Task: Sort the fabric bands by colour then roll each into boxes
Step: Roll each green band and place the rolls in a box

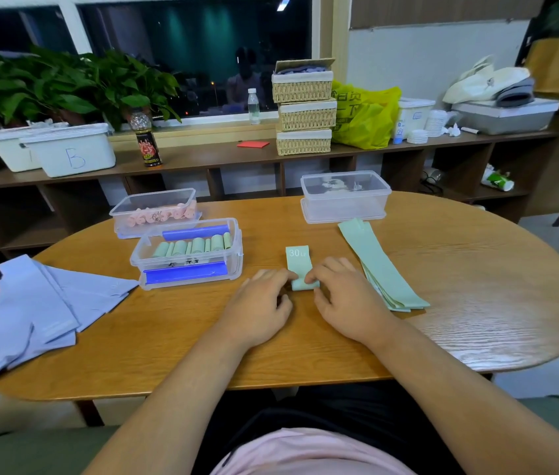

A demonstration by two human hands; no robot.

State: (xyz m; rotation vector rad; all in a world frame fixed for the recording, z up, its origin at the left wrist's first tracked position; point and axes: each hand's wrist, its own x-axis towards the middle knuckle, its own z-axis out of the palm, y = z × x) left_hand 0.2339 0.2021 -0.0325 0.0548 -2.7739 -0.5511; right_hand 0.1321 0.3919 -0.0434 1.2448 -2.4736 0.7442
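Left hand point(259, 305) and right hand point(348, 299) pinch the half-rolled green band point(299, 265), grip narrow; limp, light cloth, likely unrolls if loosened.

- A wooden oval table point(476, 303) fills the near scene.
- A long low shelf unit point(202, 159) runs along the far wall under a dark window point(195, 46).
- Two white bins point(72, 154) sit on it at far left, the nearer one marked "B".
- Leafy plants point(65, 84) stand behind the bins.
- A dark bottle point(146, 142) stands just right of the bins.
- A clear water bottle point(253, 106) stands on the sill.
- Three wicker baskets point(305, 114) are stacked, with a red sheet point(253, 144) lying flat to their left.
- A yellow plastic bag point(363, 114) slumps beside the baskets on the right.
- A grey tub point(507, 116) sits far right.
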